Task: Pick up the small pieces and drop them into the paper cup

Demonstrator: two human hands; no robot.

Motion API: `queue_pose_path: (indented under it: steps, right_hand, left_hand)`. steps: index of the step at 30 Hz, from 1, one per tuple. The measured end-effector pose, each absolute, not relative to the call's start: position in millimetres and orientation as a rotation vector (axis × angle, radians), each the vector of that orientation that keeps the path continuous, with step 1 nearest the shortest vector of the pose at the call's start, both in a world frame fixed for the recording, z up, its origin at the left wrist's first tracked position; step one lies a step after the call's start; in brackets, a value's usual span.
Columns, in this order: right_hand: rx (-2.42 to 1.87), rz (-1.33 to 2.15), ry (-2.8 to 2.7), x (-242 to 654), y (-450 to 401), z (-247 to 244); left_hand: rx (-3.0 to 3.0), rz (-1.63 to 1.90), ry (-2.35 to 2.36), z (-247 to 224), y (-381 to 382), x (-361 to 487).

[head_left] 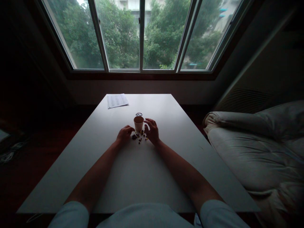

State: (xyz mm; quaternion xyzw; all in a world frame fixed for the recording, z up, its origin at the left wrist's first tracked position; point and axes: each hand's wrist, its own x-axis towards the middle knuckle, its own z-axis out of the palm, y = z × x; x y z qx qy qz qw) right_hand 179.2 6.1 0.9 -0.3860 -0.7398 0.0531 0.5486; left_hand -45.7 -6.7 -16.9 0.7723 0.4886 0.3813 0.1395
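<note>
**A Little Cup Stood Between Two Hands**

The paper cup (139, 124) stood upright on the white table (142, 177). Call it the middle of a clock, with the window (123, 38) at twelve. I couldn't see what was deep inside it.

Small dark and yellow bits (134, 137) lay loose at six o'clock. The left hand (125, 133) was low at eight, its fingers close together by the bits. I couldn't tell if it held one. The right hand (152, 130) was at four, thumb and fingers spread wide, empty, I think. I couldn't tell if it touched the cup.

A small dark loop (139, 114) lay at twelve, and papers (117, 100) at eleven.

I thought a bump from the right fingers could tip the light cup. A quick sweep of either hand could send round bits rolling away.
</note>
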Motion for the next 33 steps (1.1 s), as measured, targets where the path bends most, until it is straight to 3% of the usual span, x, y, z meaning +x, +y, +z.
queue_pose_path:
  steps: [33]
  right_hand:
    - [-0.973, 0.259, -1.643, 179.9, 14.6, -8.4]
  left_hand:
    - [2.443, 1.273, 1.655, 15.7, -31.4, -25.1]
